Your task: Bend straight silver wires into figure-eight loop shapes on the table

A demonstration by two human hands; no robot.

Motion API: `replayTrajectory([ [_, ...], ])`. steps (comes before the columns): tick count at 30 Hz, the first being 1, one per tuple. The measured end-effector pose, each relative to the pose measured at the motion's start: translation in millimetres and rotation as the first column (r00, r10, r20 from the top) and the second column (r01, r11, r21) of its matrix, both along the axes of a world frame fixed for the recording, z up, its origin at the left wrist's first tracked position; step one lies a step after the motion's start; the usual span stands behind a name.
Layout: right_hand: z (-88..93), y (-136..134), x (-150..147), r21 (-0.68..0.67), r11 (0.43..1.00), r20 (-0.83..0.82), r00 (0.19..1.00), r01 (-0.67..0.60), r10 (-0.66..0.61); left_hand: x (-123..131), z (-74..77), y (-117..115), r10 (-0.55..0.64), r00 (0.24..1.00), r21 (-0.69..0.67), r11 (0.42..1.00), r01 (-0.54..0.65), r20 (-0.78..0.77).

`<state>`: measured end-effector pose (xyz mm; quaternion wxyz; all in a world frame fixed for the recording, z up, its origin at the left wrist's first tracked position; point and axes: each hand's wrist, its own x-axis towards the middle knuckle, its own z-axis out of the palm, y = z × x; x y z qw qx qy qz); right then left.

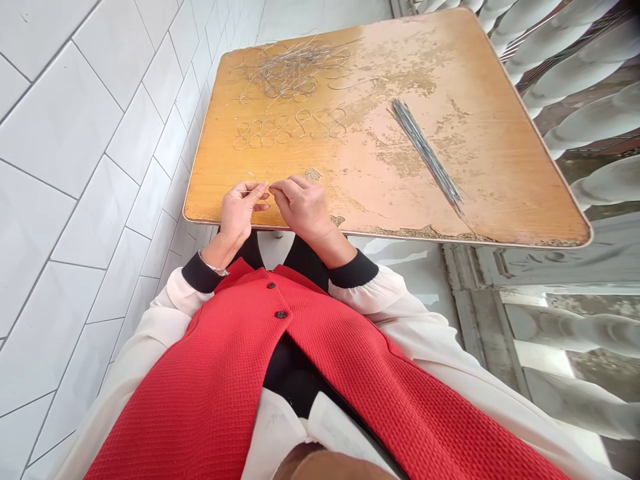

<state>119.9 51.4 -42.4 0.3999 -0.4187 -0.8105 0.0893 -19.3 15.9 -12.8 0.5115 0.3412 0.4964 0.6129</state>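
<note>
My left hand [241,208] is closed in a pinch on a thin wire [257,180], just over the table's near edge. Beside it, my right hand [304,205] has its fingers curled and pressed together at the same wire, the two sets of fingertips almost touching. Part of the wire is hidden by the fingers. Beyond my hands lies a row of several figure-eight wire loops [295,125]. Behind that row is a tangled heap of loose wire [295,67]. A bundle of straight grey wires [427,155] lies slantwise to the right.
The worn wooden table [360,193] has peeling patches and a chipped near edge. A white tiled wall [95,200] runs close along the left. White balusters [590,113] stand along the right side.
</note>
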Motion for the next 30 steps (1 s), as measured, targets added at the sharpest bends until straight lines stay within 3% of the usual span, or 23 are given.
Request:
replayTrajectory([
  [10,-18.5,2,-20,0.109,0.984,-0.093,0.987,0.139,-0.129,7,-2.0,-2,0.060,0.996,0.004,0.998,-0.060,0.072],
  [13,-17.4,4,-23,0.038,0.988,-0.139,0.980,0.148,-0.141,5,-2.1,2,0.070,0.994,0.000,0.998,-0.071,0.082],
  [16,-13.1,5,-19,-0.117,0.991,-0.244,0.966,0.057,-0.084,-2,4.4,7,-0.003,0.998,-0.020,1.000,0.005,0.071],
  [21,-7.0,-1,-10,-0.417,0.902,-0.446,0.890,-0.111,-0.097,-14,20.5,7,-0.196,0.980,-0.058,0.979,0.194,-0.022],
  [26,-5.5,-2,-8,-0.468,0.879,-0.518,0.834,-0.088,-0.192,-16,21.5,-4,-0.217,0.966,-0.085,0.975,0.207,-0.138],
  [30,-4.9,-4,-9,-0.441,0.895,-0.508,0.840,-0.061,-0.193,-13,18.4,-6,-0.192,0.957,-0.095,0.980,0.175,-0.217],
])
